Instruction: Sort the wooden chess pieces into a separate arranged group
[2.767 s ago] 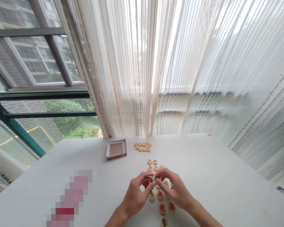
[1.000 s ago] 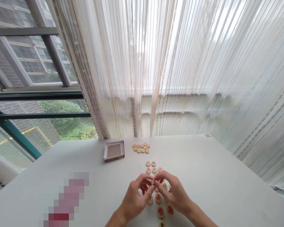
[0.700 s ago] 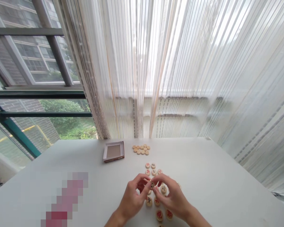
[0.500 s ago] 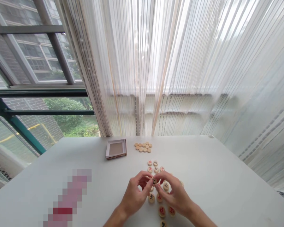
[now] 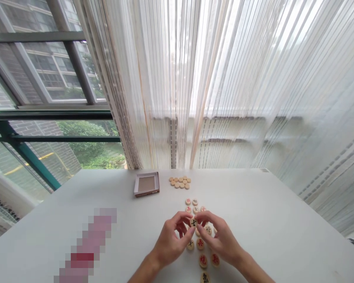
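Note:
Both hands meet over a white table [image 5: 268, 220] and pinch one round wooden chess piece [image 5: 193, 223] with a black character on its face. My left hand [image 5: 169, 245] grips it from the left with thumb and forefinger. My right hand [image 5: 221, 239] grips it from the right the same way. Under and around the hands lie several face-up pieces [image 5: 202, 259] marked in red or black, partly hidden by the fingers. More face-up pieces [image 5: 191, 202] lie just beyond the fingertips.
A small open cardboard box [image 5: 146, 184] sits at the back of the table, with a cluster of blank-side-up pieces [image 5: 180, 182] to its right. A blurred pink strip [image 5: 87, 247] lies at front left. Striped sheer curtains and a window stand behind the table's far edge.
The piece between my fingers has been turned, so its black character now faces me. The hands stay in the same spot; only the head view has shifted slightly.

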### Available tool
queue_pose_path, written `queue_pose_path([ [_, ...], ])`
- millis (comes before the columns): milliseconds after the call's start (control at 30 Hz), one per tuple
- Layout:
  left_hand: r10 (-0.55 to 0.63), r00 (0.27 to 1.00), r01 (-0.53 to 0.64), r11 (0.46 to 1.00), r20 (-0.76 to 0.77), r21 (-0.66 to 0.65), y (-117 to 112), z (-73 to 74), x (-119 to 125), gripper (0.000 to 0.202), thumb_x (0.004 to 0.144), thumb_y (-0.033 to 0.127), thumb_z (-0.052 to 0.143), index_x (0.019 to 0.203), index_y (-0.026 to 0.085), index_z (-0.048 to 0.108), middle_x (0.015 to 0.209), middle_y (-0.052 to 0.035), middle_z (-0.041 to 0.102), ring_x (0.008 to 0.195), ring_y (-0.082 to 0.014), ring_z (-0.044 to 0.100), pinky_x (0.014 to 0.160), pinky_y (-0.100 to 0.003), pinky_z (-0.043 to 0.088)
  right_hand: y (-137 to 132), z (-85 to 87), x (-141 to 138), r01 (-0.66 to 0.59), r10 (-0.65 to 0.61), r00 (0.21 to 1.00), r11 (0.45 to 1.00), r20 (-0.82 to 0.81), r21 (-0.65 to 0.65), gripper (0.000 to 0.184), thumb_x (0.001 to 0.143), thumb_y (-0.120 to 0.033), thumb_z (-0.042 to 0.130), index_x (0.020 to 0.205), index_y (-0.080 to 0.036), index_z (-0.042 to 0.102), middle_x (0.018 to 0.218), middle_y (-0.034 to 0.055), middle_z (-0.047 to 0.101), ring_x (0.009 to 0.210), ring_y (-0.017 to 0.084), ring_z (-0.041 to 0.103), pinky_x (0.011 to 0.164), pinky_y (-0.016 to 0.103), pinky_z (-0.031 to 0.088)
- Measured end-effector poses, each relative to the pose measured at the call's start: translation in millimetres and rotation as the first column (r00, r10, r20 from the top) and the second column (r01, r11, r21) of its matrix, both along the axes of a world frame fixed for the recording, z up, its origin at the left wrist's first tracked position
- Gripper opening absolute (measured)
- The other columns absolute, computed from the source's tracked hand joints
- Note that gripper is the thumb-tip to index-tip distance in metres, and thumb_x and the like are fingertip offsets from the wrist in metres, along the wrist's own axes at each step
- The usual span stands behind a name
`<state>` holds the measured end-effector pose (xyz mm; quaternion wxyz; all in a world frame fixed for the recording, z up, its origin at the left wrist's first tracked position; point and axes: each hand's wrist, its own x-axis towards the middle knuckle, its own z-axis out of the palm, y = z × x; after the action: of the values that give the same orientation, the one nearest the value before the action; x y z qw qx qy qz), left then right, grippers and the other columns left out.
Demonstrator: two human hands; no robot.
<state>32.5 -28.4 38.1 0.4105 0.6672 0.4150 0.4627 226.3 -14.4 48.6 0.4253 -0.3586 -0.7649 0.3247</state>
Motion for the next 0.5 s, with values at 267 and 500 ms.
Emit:
queue_pose_path([
  [267,-0.026,1.000,0.026,0.999,-0.008,0.027,-4.7,0.4,1.8,0.028,0.090,0.036,0.067,0.113,0.019,0.068,0.090,-0.0069,0.076,0.065,-0.0151,0.066,0.061,-0.025,0.052,-0.7,3.8,2.0,-0.004,0.004,1.000,1.000,-0.009,-0.021,0.011,0.092,-0.031,0.063,0.095,-0.021,0.064,0.087,0.0035,0.070,0.078,0.018,0.065,0.074,0.030,0.055],
  [500,-0.047,0.999,0.047,0.999,-0.019,0.010,-3.4,-1.5,1.0,0.023,0.090,0.033,0.068,0.108,0.019,0.069,0.087,-0.0059,0.076,0.067,-0.0148,0.065,0.062,-0.024,0.052,1.3,0.5,1.0,0.015,-0.014,1.000,0.999,0.007,-0.047,0.017,0.098,-0.034,0.056,0.090,-0.021,0.064,0.082,0.0020,0.069,0.076,0.017,0.065,0.072,0.028,0.053],
])
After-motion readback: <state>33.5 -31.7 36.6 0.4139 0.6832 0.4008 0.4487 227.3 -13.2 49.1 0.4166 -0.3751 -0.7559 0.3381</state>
